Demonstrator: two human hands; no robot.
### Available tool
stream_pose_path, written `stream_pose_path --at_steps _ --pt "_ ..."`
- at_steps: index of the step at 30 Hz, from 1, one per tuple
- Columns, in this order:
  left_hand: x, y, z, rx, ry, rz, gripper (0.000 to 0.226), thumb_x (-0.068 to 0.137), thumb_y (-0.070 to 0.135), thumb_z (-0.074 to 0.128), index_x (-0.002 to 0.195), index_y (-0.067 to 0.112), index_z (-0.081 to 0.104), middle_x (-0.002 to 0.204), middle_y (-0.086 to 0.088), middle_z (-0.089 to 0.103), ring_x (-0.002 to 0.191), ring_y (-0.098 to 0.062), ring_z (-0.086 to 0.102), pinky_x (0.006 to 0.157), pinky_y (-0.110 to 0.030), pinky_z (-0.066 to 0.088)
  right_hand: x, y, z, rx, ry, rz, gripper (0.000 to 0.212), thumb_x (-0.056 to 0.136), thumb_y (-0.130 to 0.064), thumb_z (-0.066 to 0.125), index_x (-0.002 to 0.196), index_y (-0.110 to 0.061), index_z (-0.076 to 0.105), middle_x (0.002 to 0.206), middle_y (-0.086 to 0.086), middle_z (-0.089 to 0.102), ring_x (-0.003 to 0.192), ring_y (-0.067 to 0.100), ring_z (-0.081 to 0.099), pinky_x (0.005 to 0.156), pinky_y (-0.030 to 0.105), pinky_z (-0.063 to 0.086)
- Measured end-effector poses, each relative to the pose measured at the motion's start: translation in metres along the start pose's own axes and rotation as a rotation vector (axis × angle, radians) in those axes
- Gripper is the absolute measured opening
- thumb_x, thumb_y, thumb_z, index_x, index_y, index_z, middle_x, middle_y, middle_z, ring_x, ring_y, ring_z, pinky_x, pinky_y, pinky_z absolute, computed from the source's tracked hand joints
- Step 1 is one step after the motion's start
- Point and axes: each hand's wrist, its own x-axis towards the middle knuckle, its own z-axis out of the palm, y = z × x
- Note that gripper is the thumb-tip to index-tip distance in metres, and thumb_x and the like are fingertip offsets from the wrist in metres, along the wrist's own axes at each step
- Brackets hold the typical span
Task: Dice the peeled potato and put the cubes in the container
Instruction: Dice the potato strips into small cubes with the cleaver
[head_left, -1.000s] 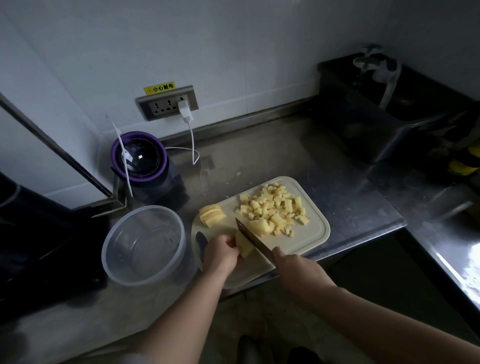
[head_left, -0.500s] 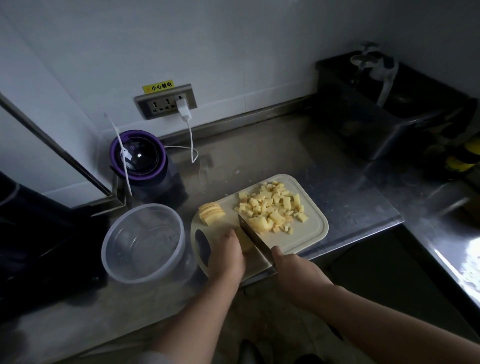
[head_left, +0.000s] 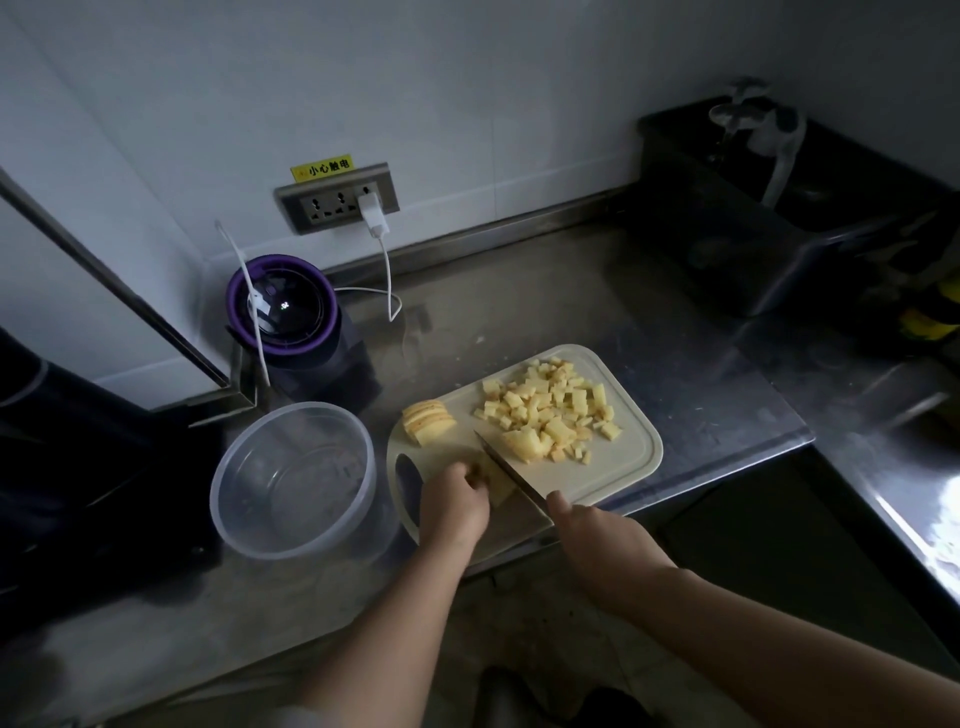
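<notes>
Head view: a pale cutting board (head_left: 631, 470) lies at the near edge of the steel tabletop (head_left: 545, 306), its handle hole toward the person. The left hand (head_left: 454, 501) sits over the board's near left part, fingers (head_left: 467, 475) curled down onto a potato piece (head_left: 497, 483) and holding it against the board. Most of that piece is hidden under the hand. The right hand (head_left: 597, 535) is wrapped around the handle of a knife (head_left: 506, 470), which the hand hides. The blade runs diagonally away from it, tip pointing toward the far left, edge down on the board just beside the left fingertips.

On the right side of the blade a heap of potato cubes (head_left: 550, 410) is spread over the far half of the board, some larger chunks touching the blade. A small stack of potato slices (head_left: 427, 422) rests at the board's far left corner, apart from the heap.

The clear round container (head_left: 293, 478) stands just beside the board on its left, with no cubes in it.

Toward the far left corner stands a purple-rimmed blender (head_left: 283, 306). A white charger (head_left: 375, 218) is plugged into the wall socket (head_left: 337, 200) behind it, its cable trailing onto the tabletop.
</notes>
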Motion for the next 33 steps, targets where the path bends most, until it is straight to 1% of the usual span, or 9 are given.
stream_pose_path --at_steps 6,9,10,14,17,20,25,29,33 --pt "0.006 -0.006 0.001 -0.152 -0.039 -0.082 0.018 0.091 0.026 0.059 0.104 0.016 0.065 0.091 0.001 0.063 0.089 -0.019 0.059 0.074 -0.03 0.045 0.0 0.002 -0.006 0.033 0.04 0.02 0.049 0.098 -0.012 0.049 0.141 -0.023 0.029 0.087 -0.002 0.057 0.079 0.013 0.063 0.064 0.023 0.051" --pt "0.007 -0.005 0.0 -0.206 -0.046 -0.11 0.02 0.089 0.029 0.063 0.095 0.01 0.067 0.087 -0.001 0.068 0.086 -0.018 0.062 0.075 -0.03 0.049 -0.002 -0.003 -0.009 0.016 0.096 0.012 0.046 0.099 -0.012 0.046 0.139 -0.022 0.029 0.076 -0.005 0.049 0.065 0.009 0.055 0.052 0.021 0.044" --pt "0.008 -0.006 0.001 -0.216 -0.053 -0.114 0.022 0.089 0.028 0.063 0.095 0.008 0.068 0.086 -0.002 0.069 0.086 -0.019 0.064 0.075 -0.03 0.05 -0.004 -0.006 -0.008 0.012 0.095 0.002 0.045 0.099 -0.013 0.046 0.139 -0.022 0.029 0.075 -0.006 0.048 0.063 0.008 0.053 0.052 0.021 0.043" --pt "0.008 -0.006 0.002 -0.235 -0.056 -0.109 0.017 0.088 0.021 0.066 0.099 0.01 0.069 0.082 0.003 0.065 0.087 -0.017 0.062 0.075 -0.028 0.047 -0.008 -0.014 -0.006 -0.011 0.07 -0.016 0.045 0.099 -0.013 0.047 0.14 -0.02 0.03 0.078 -0.005 0.049 0.069 0.012 0.055 0.061 0.024 0.047" --pt "0.009 -0.007 0.002 -0.222 -0.056 -0.123 0.023 0.087 0.02 0.066 0.109 0.011 0.066 0.102 -0.004 0.068 0.099 -0.021 0.061 0.079 -0.029 0.046 -0.008 -0.015 -0.004 -0.031 0.059 -0.012 0.046 0.1 -0.014 0.047 0.141 -0.02 0.029 0.081 -0.003 0.051 0.072 0.013 0.057 0.065 0.026 0.05" --pt "0.009 -0.007 0.002 -0.217 -0.052 -0.134 0.026 0.087 0.02 0.066 0.112 0.012 0.065 0.109 -0.006 0.067 0.105 -0.024 0.061 0.083 -0.031 0.048 -0.008 -0.015 -0.002 -0.037 0.06 -0.014 0.047 0.1 -0.015 0.047 0.143 -0.019 0.027 0.086 -0.001 0.055 0.076 0.014 0.061 0.067 0.027 0.053" --pt "0.008 -0.006 0.001 -0.214 -0.038 -0.148 0.027 0.089 0.022 0.064 0.113 0.008 0.063 0.11 -0.008 0.065 0.106 -0.026 0.06 0.079 -0.028 0.044 -0.004 -0.013 -0.004 -0.011 0.031 -0.011 0.053 0.099 -0.014 0.049 0.146 -0.019 0.024 0.099 0.004 0.064 0.085 0.017 0.067 0.074 0.031 0.059" --pt "0.01 -0.007 0.001 -0.222 -0.05 -0.149 0.028 0.088 0.02 0.065 0.114 0.01 0.063 0.111 -0.008 0.065 0.106 -0.026 0.06 0.085 -0.032 0.049 0.0 -0.01 -0.002 -0.018 0.015 -0.025 0.054 0.1 -0.014 0.047 0.148 -0.02 0.022 0.103 0.005 0.064 0.089 0.018 0.067 0.077 0.033 0.059" --pt "0.014 -0.008 0.001 -0.193 -0.067 -0.141 0.023 0.09 0.019 0.062 0.112 0.014 0.061 0.103 -0.001 0.062 0.094 -0.019 0.058 0.08 -0.03 0.047 0.007 -0.007 -0.001 0.005 -0.017 -0.034 0.046 0.101 -0.018 0.046 0.143 -0.021 0.027 0.105 0.004 0.064 0.091 0.017 0.067 0.079 0.031 0.059"
